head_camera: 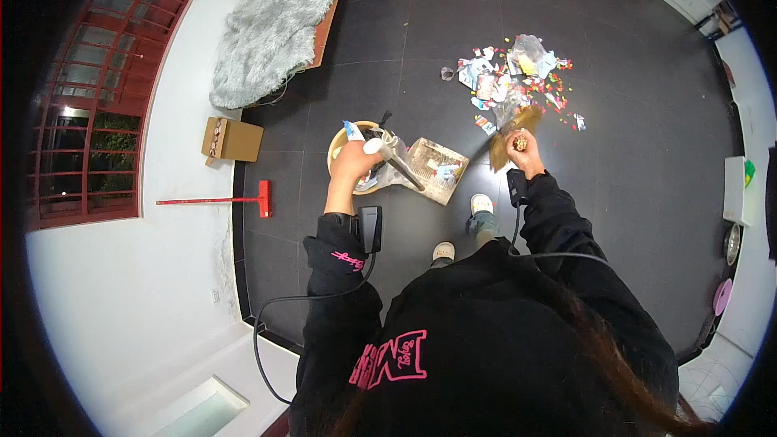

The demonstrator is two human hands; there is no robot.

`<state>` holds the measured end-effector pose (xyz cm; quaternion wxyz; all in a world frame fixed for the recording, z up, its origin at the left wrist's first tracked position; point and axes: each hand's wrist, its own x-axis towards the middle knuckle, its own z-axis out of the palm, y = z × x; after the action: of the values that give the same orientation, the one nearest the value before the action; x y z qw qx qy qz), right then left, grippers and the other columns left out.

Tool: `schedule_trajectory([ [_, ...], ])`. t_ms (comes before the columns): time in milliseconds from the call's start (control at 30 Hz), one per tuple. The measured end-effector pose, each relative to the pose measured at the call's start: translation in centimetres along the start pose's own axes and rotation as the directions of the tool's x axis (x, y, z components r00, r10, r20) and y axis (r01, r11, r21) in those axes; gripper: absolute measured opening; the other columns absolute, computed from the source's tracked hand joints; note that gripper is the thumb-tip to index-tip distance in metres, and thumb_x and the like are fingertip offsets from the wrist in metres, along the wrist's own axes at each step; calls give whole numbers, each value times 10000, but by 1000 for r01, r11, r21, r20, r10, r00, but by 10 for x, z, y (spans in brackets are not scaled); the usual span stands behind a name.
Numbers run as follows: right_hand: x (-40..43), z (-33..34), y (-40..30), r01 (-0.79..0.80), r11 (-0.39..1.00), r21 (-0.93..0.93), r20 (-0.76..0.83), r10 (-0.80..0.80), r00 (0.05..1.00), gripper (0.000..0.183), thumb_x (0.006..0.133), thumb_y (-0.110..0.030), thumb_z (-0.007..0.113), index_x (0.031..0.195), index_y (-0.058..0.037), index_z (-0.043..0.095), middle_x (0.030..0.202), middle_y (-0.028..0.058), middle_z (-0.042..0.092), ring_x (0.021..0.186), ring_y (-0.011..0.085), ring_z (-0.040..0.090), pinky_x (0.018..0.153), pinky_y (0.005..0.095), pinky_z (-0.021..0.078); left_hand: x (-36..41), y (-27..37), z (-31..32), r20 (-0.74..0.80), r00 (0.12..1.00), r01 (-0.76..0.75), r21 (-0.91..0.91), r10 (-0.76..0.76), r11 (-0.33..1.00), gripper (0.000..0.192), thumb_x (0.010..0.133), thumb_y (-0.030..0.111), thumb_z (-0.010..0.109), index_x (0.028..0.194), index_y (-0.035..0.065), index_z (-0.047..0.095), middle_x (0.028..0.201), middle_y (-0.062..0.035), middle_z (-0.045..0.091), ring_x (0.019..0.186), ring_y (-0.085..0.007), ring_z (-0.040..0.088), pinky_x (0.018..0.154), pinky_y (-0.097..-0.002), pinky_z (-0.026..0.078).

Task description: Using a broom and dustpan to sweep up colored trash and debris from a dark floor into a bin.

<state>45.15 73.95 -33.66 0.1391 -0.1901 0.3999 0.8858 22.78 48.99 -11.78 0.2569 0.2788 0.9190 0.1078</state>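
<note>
My left hand [352, 164] grips the pale handle [397, 161] of a long-handled dustpan [434, 191]. A few scraps of litter [448, 171] lie in the pan, whose inside is stained. Just under that hand stands a yellowish bin [334, 147] with a plastic liner and rubbish in it. In my right hand [525, 152] is the handle of a straw broom [504, 149]. The broom's bristles fan out at the near edge of a heap of litter [485, 86], which holds wrappers, plastic bags and many small coloured bits.
A roll of tape [447, 73] lies left of the heap. Along the left wall are a cardboard box [240, 139], a red long-handled floor tool [264, 199] and a bench with a grey furry cover [279, 24]. A white bin [736, 191] and a metal basin [732, 244] stand on the right.
</note>
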Motion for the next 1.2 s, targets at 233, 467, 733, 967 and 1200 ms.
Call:
schedule_trajectory([
  [233, 43, 37, -48, -102, 987, 123, 178, 79, 981, 119, 643, 6, 503, 711, 43, 413, 596, 57, 428, 543, 132, 464, 507, 221, 472, 11, 33, 6, 25, 990, 136, 50, -137, 990, 282, 602, 315, 564, 763, 85, 594, 574, -45, 573, 505, -139, 555, 490, -269, 417],
  [467, 58, 69, -65, -173, 972, 157, 272, 126, 954, 146, 647, 14, 485, 743, 29, 376, 562, 41, 438, 506, 112, 460, 496, 209, 461, 30, 38, 15, -12, 989, 149, -10, -149, 989, 284, 604, 300, 560, 762, 66, 590, 560, -44, 569, 480, -140, 549, 485, -267, 415],
  [733, 46, 111, -73, -118, 980, 160, 169, 90, 981, 122, 647, -2, 513, 686, 24, 401, 613, 63, 410, 535, 135, 457, 497, 223, 468, 63, 62, 17, 14, 996, 86, 54, -87, 995, 320, 594, 317, 547, 765, 49, 584, 575, -78, 569, 583, -211, 568, 529, -320, 416],
  [967, 19, 132, -76, -10, 1000, -5, 5, 10, 1000, 126, 655, 3, 521, 709, 30, 411, 633, 77, 431, 541, 157, 462, 483, 233, 470, 82, 94, 15, 30, 998, 54, 82, -57, 995, 284, 591, 276, 545, 749, 47, 597, 613, -88, 589, 648, -225, 587, 606, -314, 429],
  [1200, -24, 159, -67, 11, 975, -223, -83, -30, 996, 199, 678, -44, 512, 772, 61, 371, 693, 110, 426, 540, 162, 482, 464, 225, 492, 99, 102, 12, 27, 995, 93, 113, -96, 989, 265, 620, 277, 529, 759, 64, 603, 638, -71, 597, 690, -208, 589, 630, -306, 426],
])
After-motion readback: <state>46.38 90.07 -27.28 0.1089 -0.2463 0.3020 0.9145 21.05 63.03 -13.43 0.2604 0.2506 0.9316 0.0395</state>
